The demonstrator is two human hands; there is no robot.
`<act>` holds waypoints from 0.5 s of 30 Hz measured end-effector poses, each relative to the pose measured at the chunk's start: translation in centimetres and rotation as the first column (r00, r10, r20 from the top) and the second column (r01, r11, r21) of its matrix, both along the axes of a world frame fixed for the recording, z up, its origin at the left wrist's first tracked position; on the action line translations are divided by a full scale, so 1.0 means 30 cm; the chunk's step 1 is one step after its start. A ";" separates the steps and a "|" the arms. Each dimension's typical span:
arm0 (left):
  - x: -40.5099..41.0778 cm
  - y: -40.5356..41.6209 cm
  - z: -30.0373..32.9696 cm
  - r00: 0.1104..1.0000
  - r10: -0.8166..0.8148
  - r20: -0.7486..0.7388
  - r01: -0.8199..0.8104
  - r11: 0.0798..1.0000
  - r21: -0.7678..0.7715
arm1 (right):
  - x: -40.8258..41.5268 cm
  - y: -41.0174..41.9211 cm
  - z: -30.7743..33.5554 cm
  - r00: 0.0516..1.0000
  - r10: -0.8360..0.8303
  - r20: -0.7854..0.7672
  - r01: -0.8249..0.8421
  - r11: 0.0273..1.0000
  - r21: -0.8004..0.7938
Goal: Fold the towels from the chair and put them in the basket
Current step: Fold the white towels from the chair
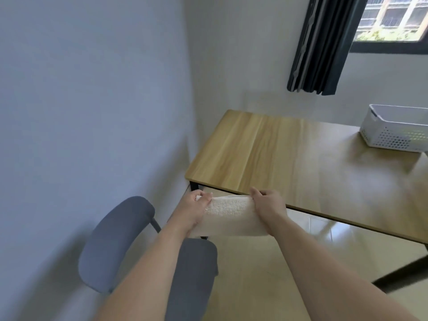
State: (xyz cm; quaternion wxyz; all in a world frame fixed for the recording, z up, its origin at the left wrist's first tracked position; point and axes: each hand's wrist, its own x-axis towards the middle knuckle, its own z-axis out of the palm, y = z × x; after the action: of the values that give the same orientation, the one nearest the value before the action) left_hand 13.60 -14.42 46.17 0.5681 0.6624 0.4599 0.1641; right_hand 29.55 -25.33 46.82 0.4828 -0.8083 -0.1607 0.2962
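Two hands hold one cream towel [231, 214] up in the air between us and the near edge of the table [289, 154]. Farthest to the left of our left hand [195, 208] runs the pale blue wall [81, 100]. Below that hand and a little to its left stands the grey chair [120, 242], its padded backrest toward the wall and its seat passing under our left forearm; we see no other towel on the part of the seat that shows. Our left hand has its fingers curled over the towel's upper left corner, pinching the cloth. From there the towel stretches across to our right hand [268, 205], its top edge fairly taut, the rest hanging down between our wrists in what looks like a doubled layer, though the blur keeps us from being sure. Our right hand grips the upper right corner the same way, thumb on the near side, fingers wrapped over the edge. Beyond both hands lies the wooden tabletop. Far up and to the right of our right hand sits the white perforated basket [393, 133] on the table, well apart from the towel. Above it hang a dark curtain [324, 47] and a window [393, 19].
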 end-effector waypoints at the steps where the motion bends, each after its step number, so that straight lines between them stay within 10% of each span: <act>1: 0.018 -0.039 0.052 0.999 -0.002 -0.043 0.002 1.000 0.010 | 0.015 -0.039 0.049 1.000 -0.022 -0.002 0.022 1.000 -0.019; 15: 0.612 -0.327 0.190 1.000 -0.012 0.001 0.012 0.987 0.158 | 0.556 -0.352 0.153 0.987 -0.154 -0.051 0.154 0.988 -0.013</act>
State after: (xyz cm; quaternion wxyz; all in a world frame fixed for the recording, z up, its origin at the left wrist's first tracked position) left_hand 31.95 -24.22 51.87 0.5151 0.7081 0.4409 0.1972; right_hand 46.22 -35.89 51.41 0.5043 -0.8127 -0.0839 0.2796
